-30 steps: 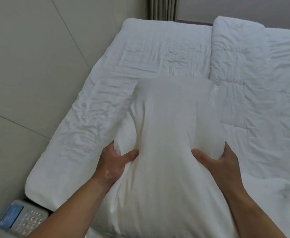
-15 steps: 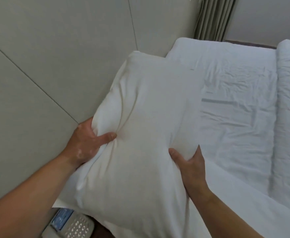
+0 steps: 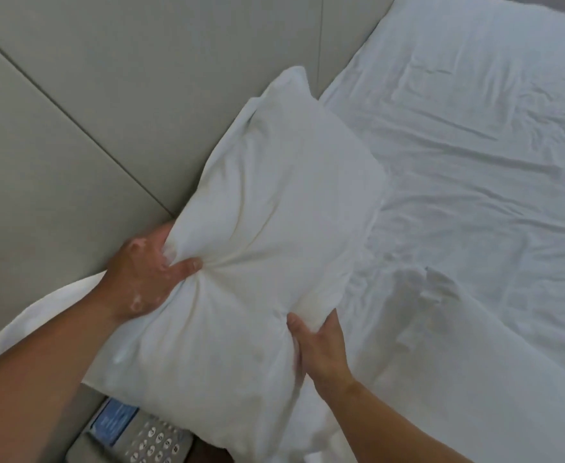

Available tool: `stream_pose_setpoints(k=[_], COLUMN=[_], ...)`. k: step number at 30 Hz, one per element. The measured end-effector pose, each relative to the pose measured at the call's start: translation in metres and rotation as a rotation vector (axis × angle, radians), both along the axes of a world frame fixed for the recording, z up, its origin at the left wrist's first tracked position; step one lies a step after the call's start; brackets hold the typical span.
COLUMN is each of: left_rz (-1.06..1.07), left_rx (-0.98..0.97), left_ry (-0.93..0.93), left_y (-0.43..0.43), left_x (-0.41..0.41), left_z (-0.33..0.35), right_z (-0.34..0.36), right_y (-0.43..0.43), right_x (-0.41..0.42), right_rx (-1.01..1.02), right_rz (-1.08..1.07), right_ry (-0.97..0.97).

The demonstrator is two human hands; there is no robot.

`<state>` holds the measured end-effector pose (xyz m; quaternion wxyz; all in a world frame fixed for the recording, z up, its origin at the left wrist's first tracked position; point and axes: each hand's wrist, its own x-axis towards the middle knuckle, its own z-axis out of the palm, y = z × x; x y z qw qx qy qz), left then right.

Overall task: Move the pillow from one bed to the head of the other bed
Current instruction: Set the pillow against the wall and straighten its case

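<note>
A white pillow fills the middle of the view, with its far corner against the padded headboard and its right side over the bed's white sheet. My left hand pinches the pillow's left edge, thumb pressed into the fabric. My right hand grips its lower right edge from below. Whether the pillow rests on the mattress or is held just above it, I cannot tell.
A grey desk phone with a blue screen and keypad sits below the pillow at the bottom left. A rumpled white duvet covers the bed's lower right. The wrinkled sheet stretches to the upper right.
The pillow has swung left from over the bed toward the headboard and come lower. Both hands kept their grip and moved with it. The view has tilted closer to the headboard.
</note>
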<state>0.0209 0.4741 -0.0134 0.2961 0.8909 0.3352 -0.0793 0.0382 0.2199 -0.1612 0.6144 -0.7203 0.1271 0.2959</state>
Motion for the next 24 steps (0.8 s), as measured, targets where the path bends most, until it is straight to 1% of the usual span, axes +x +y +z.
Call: stream_pose_setpoints(k=[3,5,8,11,13,15,17,21,24], left_rz=[0.06,0.121,0.178,0.132,0.127,0.123,0.113,0.098,0.107], left_rx=[-0.038,-0.065,-0.078,-0.059,-0.063,-0.082,-0.097,-0.142,-0.15], left_ry=[0.056,0.072,0.075,0.111,0.141,0.175,0.188,0.205,0.206], left_y=[0.006,0.013,0.027,0.037,0.043,0.049,0.056,0.066,0.067], left_x=[-0.014,-0.025,-0.036,-0.039,-0.041,-0.042,-0.045,-0.052,-0.053], left_z=[-0.041,-0.06,-0.077,-0.077,-0.072,-0.066,-0.061,-0.059,-0.06], right_z=[-0.032,-0.044,-0.036,-0.007,0.018,0.045,0.07,0.098,0.108], right_y=[0.007,0.008,0.002,-0.011,-0.015,-0.009,0.007,0.062,0.113], right_x=[-0.004,0.001,0.02,0.055,0.085,0.118,0.151,0.215,0.254], right_rx=[-0.113,-0.178,-0.331,-0.556,-0.685,-0.72,-0.7,-0.585,-0.572], right_rz=[0.089,0.176,0.351,0.6,0.766,0.849,0.887,0.916,1.036], right_ry=[0.068,0.076,0.042,0.014,-0.104,-0.252,-0.396,-0.64,-0.81])
